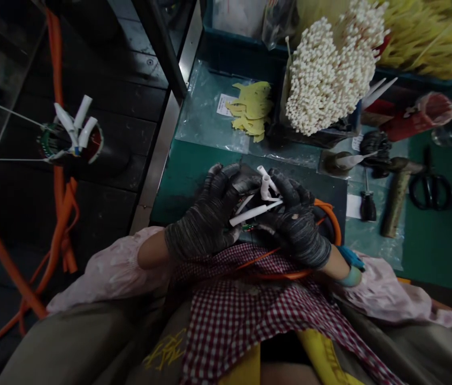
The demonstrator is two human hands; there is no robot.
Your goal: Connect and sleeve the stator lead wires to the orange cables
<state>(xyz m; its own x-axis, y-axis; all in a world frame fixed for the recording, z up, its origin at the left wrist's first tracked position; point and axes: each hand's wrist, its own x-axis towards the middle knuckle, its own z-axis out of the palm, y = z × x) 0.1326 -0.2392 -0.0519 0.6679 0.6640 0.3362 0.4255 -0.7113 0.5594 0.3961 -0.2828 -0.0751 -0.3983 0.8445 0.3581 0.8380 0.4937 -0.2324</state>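
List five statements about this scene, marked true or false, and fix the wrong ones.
The left hand and right hand hold an assembly with white tubes. True.
Both hands are bare. False: they wear gray gloves.
The hammer lies between the screwdriver and the scissors. True.
The yellow pieces lie right of the white-tipped bundle. False: they lie left of it.
The cable beside the right hand is blue. False: it is orange.

Free green mat [183, 168] beside left hand [207, 214], orange cable [334, 216] crowding right hand's [300, 222] outer side

White-tubed unit [265, 188], tubes [249, 215] splayed
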